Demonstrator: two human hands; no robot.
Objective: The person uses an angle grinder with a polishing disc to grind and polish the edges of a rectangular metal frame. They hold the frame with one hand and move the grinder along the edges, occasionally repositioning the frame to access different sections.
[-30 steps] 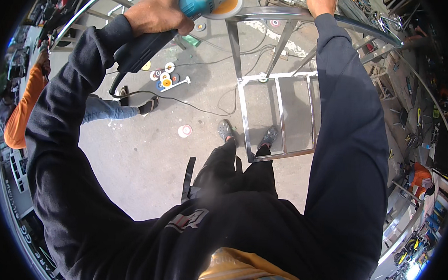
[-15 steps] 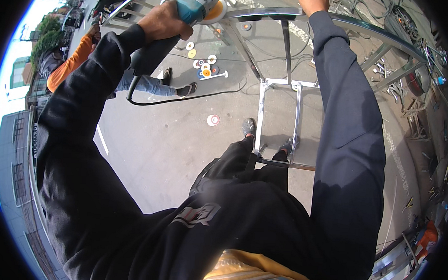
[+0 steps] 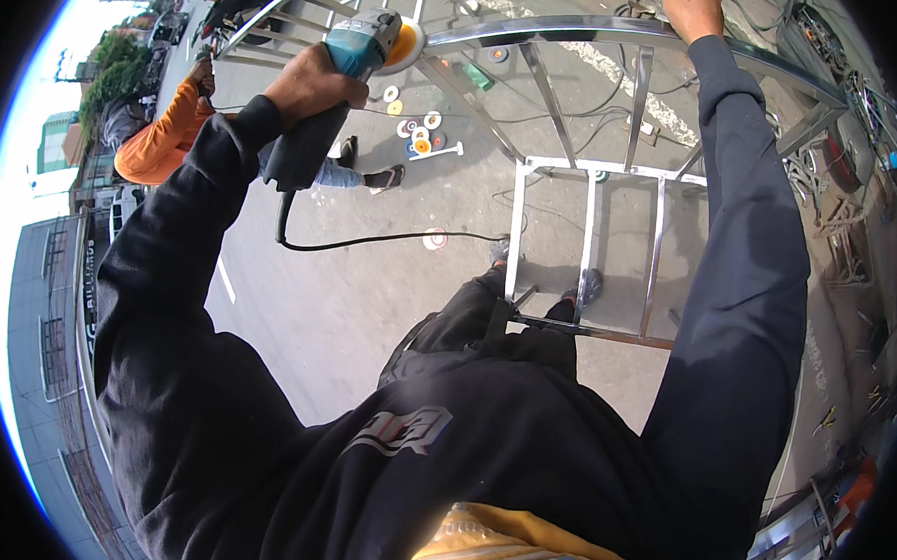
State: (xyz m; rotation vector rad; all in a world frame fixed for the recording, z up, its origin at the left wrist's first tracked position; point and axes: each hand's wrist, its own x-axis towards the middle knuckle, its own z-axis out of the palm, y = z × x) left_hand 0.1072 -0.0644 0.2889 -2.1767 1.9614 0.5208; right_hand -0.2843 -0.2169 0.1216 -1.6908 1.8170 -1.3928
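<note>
Left hand (image 3: 312, 79) is clamping tight round the teal angle grinder (image 3: 364, 38), fingers fully wrapped on its body, w/ the yellowish disc (image 3: 411, 40) sitting right against the curved steel rail (image 3: 580, 28) at the top of the frame. Black cable (image 3: 370, 242) is drooping from the grinder's tail and running across the concrete. Right hand (image 3: 691, 8) is gripping that same rail further along, arm stretched out straight; hands are well apart.

Hard to see: my right hand is getting cut off by the top edge, so I can't tell how the fingers are closing round the bar. Where the disc meets the metal is too small to make out. Feet are barely showing behind the lower steel frame (image 3: 585, 246).

Vs half a sec ago: my head is tipping, so the grinder and rail are sitting a bit lower in view, and the person in orange (image 3: 159, 137) crouching nearby is showing more. Grip on both sides is staying the same.
</note>
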